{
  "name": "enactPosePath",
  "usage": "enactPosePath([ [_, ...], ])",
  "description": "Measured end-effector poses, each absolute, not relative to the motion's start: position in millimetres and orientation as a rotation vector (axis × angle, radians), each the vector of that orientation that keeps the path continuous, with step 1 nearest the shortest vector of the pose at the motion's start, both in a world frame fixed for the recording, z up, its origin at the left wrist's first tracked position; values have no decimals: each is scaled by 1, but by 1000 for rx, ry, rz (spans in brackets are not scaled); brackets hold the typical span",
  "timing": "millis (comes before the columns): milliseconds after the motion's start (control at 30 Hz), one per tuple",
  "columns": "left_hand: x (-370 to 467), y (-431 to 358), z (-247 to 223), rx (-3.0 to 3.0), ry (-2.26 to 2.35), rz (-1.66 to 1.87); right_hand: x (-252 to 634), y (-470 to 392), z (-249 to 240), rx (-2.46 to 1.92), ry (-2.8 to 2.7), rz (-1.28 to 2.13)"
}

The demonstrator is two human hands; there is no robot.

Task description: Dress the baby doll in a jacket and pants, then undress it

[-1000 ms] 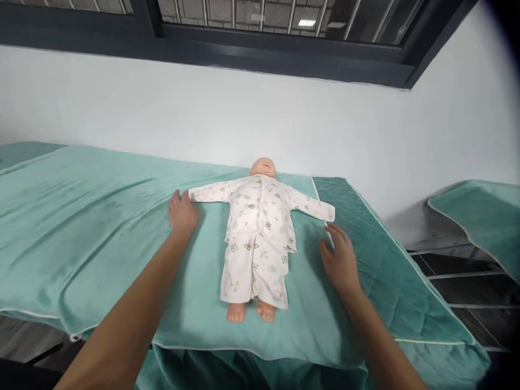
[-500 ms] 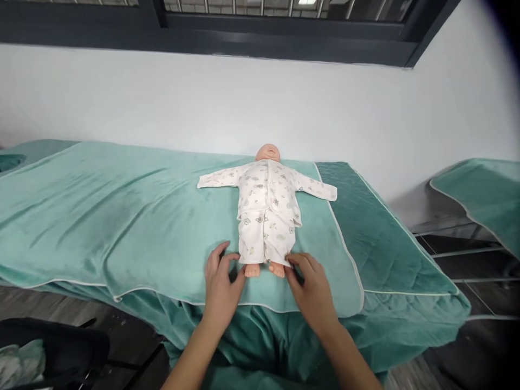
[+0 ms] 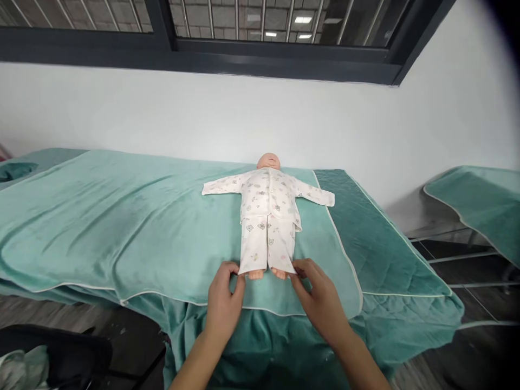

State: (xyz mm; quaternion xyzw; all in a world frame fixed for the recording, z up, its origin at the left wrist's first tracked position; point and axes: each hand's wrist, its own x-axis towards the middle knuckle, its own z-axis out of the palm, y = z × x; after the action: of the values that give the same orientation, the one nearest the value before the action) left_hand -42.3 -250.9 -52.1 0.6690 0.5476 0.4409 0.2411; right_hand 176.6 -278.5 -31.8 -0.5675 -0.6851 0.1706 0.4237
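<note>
1. From my remote seat, the widest thing I see is the bed (image 3: 390, 262), quilted and teal, running side to side against the white wall (image 3: 235, 116).
2. Over it lies a paler green blanket (image 3: 170, 233), creased towards my left, its piped edge running along the front.
3. On the blanket, the doll (image 3: 268, 208) lies straight ahead of me, its long axis pointing away: head (image 3: 268, 161) by the wall, feet (image 3: 255, 274) towards me, arms spread out to both sides.
4. The doll wears a pale printed jacket (image 3: 264, 189) and matching trousers (image 3: 254, 241), whose legs run down between my hands.
5. My left hand (image 3: 223, 306) is at the outer corner of the trouser hem on my left, thumb and forefinger closed together on the cloth, the other fingers curled.
6. My right hand (image 3: 323, 306) mirrors it at the outer corner of the other leg's hem, finger and thumb pinched on the fabric. Neither hand is clearly nearer the doll; each has its own side.
7. The smallest detail is the print: little animal-like figures (too tiny for me to name). I can read no brand, label or writing anywhere.
</note>
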Motion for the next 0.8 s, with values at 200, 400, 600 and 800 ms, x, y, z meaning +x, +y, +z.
enactPosePath([
  [200, -34, -256, -49, 2082, 1510, 1386, 169, -273, -36, -1389, -1687, 500],
  [400, -6, -246, -17, 2471, 1425, 1046, 162, -268, -13, -1288, -1671, 489],
  [600, 4, -236, -20, 2535, 1357, 967, 167, -271, -10, -1284, -1676, 505],
  [800, -1, -241, -35, 2428, 1357, 1196, 172, -280, -32, -1340, -1715, 526],
])
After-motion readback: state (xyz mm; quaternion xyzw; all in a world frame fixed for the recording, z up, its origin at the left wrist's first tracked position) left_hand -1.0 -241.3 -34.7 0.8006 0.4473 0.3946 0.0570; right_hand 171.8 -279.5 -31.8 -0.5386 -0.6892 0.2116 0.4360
